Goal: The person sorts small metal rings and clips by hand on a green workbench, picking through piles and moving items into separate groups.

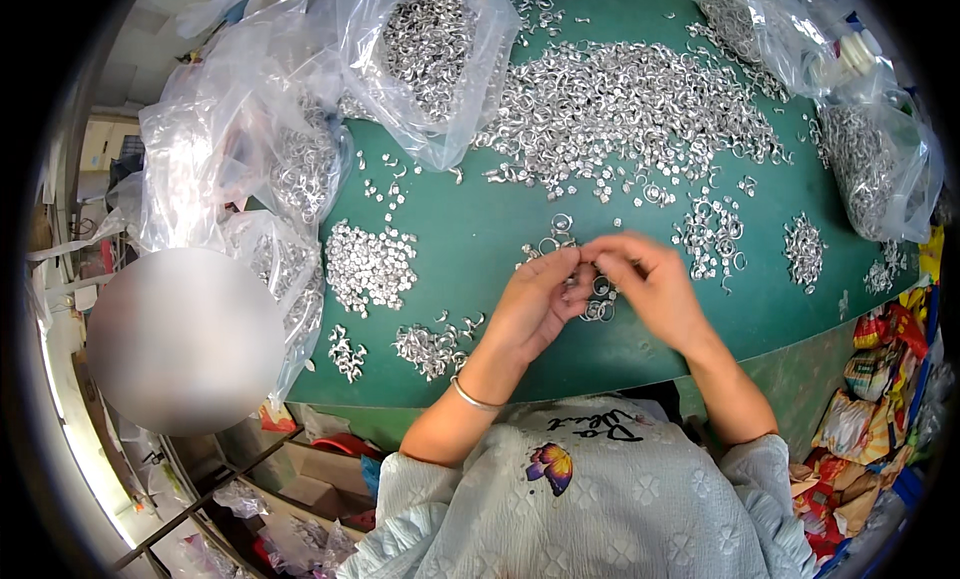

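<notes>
Green tabletop (450,214) bears metal rings (601,308) between the hands (655,287).

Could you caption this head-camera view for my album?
Left hand and right hand close together above a green table heaped with small silvery metal pieces and clear plastic bags.

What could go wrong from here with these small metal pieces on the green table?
The left hand and right hand come together at the fingertips; a small piece there, if any, could slip onto the rings below.

The bracelet is close to a pile of curved pieces, so the left arm might scatter it.

The clear bag sits beside the large heap; if it sags, pieces may mix.
</notes>
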The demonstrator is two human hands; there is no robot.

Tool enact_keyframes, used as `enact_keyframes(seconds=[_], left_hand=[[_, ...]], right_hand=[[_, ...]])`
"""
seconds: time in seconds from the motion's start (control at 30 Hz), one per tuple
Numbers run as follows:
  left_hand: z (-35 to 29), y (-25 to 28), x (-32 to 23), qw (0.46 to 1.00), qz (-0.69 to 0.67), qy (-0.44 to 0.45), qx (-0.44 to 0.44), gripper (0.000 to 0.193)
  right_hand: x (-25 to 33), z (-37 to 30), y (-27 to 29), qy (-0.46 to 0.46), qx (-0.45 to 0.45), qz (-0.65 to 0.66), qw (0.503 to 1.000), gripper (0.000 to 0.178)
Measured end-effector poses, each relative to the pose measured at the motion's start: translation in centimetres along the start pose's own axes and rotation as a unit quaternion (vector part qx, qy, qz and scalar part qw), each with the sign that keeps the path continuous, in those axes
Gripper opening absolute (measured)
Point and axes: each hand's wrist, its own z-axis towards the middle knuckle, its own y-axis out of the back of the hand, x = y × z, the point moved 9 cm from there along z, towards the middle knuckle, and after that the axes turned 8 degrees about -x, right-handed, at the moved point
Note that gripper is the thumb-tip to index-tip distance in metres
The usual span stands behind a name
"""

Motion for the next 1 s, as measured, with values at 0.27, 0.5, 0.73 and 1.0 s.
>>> enact_keyframes(seconds=[0.27, 0.5, 0.73, 1.0], left_hand=[[-1.2, -2.9, -6.6, 0.588, 0.674, -0.416, -0.167, 0.016], [-0.5, -2.5, -6.5, 0.598, 0.679, -0.388, -0.177, 0.019], [-0.5, -2.8, -6.2, 0.724, 0.585, -0.342, -0.13, 0.016], [1.1, -0.8, 0.9, 0.994, 0.098, 0.04, -0.018, 0.039]], right_hand=[[1.1, 0.1, -0.9, 0.203, -0.026, -0.266, 0.942, 0.016], [-4.2, 0.4, 1.7, -0.173, 0.046, 0.145, 0.973, 0.014], [-4.5, -0.5, 0.1, -0.24, 0.049, 0.256, 0.935, 0.021], [0.7, -0.6, -0.4, 0.019, 0.047, 0.065, 0.997, 0.012]])
